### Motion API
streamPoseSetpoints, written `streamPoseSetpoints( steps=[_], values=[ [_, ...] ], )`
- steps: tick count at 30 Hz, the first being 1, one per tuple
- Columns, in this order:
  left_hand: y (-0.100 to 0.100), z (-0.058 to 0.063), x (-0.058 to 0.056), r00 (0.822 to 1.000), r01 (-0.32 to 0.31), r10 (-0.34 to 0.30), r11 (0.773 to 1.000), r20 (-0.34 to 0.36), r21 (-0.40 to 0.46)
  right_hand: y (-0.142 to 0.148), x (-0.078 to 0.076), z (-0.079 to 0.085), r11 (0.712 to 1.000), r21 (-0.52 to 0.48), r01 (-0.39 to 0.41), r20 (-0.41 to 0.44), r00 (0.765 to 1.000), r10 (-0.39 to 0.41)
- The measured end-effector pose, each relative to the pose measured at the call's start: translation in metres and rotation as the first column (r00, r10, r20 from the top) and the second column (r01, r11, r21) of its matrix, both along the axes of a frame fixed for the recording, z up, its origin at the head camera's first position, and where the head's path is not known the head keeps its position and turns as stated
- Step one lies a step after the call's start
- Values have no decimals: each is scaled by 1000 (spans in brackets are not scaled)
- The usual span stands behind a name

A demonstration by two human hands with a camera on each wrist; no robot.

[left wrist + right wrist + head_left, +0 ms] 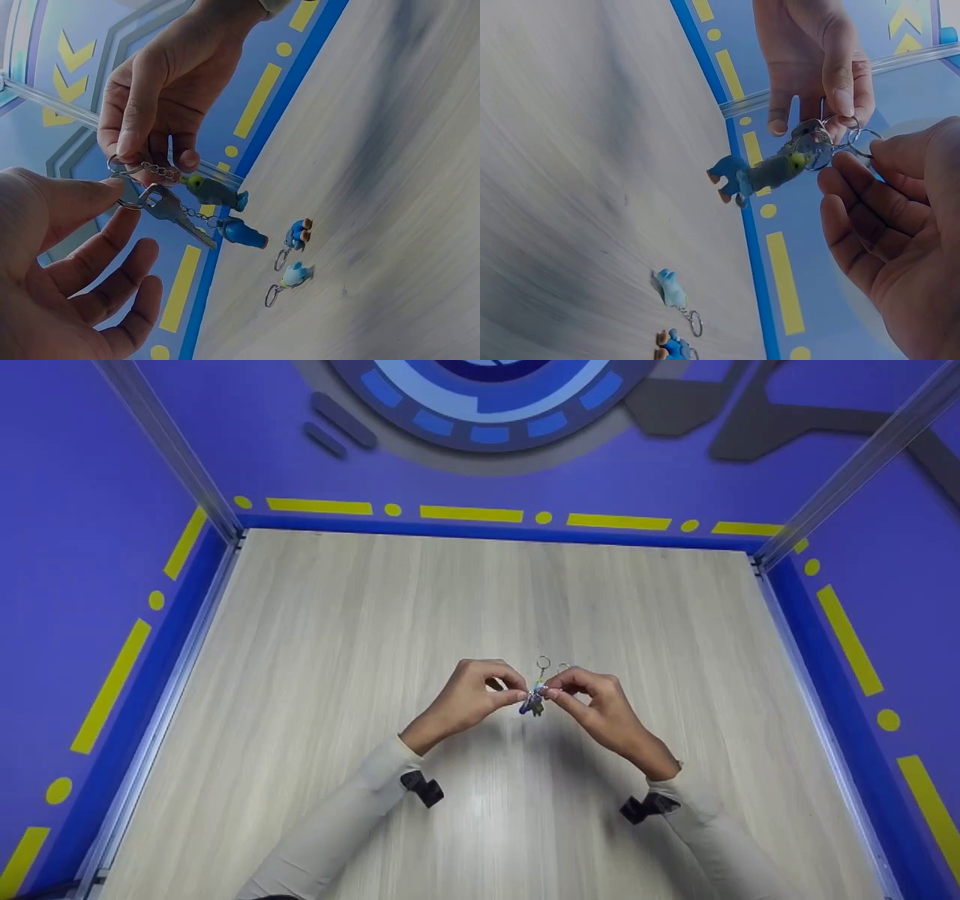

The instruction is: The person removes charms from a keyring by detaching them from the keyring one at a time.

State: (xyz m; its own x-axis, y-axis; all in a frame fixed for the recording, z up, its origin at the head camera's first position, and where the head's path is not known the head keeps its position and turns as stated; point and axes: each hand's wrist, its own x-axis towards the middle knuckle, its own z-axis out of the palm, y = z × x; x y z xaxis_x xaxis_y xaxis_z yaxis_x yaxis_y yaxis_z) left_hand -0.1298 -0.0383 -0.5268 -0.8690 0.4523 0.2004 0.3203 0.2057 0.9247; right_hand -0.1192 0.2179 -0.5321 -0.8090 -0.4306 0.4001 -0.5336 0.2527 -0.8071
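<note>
Held up in front of the person are two metal rings, overlapping between the fingertips. My left hand (476, 694) pinches one split ring (129, 196) between thumb and forefinger, its other fingers loosely spread. My right hand (604, 709) pinches the other key ring (862, 142) from the opposite side. A silver key (174, 213) hangs from the rings. Two small figure charms dangle on short chains beside it: a dark green figure (214, 193) with a yellow-green head, and a blue figure (241, 232) with orange feet.
On the wood-grain table (360, 607) lie two more keychains: a blue figure (298, 235) with orange feet and a pale blue figure (297, 274), each with its own ring. Blue panels (450, 487) with yellow markings and metal posts (172, 442) enclose the table.
</note>
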Motion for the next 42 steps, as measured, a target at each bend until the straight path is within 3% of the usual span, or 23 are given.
streamPoseSetpoints(
  steps=[6, 14, 23, 42],
  values=[
    [-2, 0, 1, 999, 0, -2, 1000, 49, 31, -1, 2, 1, 1000, -21, 1, 11, 1000, -1],
    [-2, 1, 0, 996, 14, -12, 1000, 90, -23, -6, 3, 0, 1000, 5, -1, -22, 1000, 1],
    [0, 3, 0, 995, 32, -28, 999, 91, -44, -6, 1, -1, 994, 98, -41, -94, 994, 51],
    [-3, 5, 1, 999, -2, 2, 1000, 54, 7, -2, -1, -2, 997, 70, -42, -73, 996, 48]
  ],
)
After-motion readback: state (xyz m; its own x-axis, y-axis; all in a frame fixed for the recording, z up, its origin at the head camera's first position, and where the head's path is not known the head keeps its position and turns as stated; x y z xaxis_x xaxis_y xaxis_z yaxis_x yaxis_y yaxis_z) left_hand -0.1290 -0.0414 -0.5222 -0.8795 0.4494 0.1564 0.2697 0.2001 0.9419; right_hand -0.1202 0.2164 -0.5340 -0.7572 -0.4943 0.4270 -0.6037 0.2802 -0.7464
